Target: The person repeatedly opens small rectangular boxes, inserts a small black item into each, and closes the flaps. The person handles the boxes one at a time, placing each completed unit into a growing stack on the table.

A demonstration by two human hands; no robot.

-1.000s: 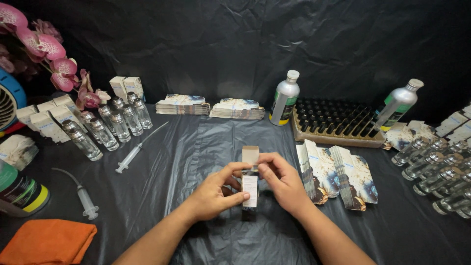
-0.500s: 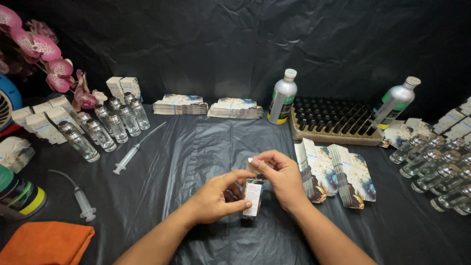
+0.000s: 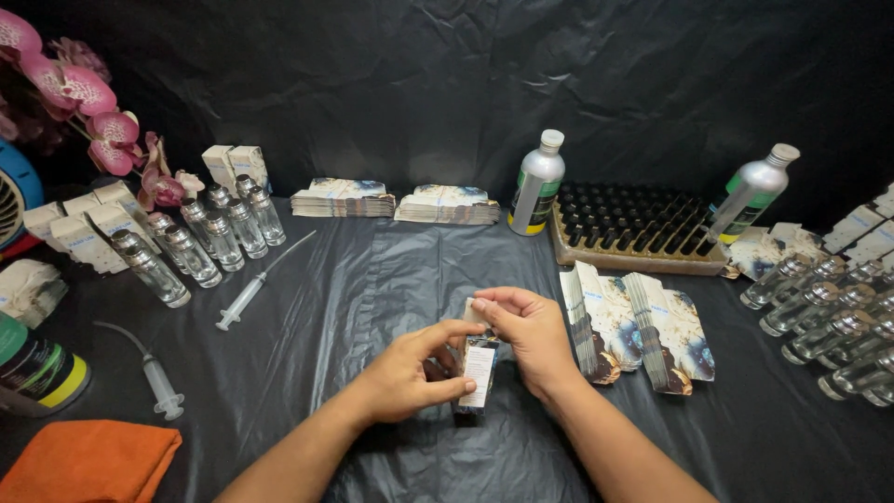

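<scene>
Black plastic sheeting (image 3: 391, 270) covering tabletop and backdrop. You're gripping small carton (image 3: 479, 365) at centre, left hand (image 3: 410, 374) and right hand (image 3: 531, 328) both closed round it. Two metal bottles (image 3: 537, 183), two syringes (image 3: 251, 293) lying.

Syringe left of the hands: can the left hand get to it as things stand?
Probably yes, once freed. The left hand is on the small box with the right hand; only bare black sheet lies between it and the syringe.
</scene>
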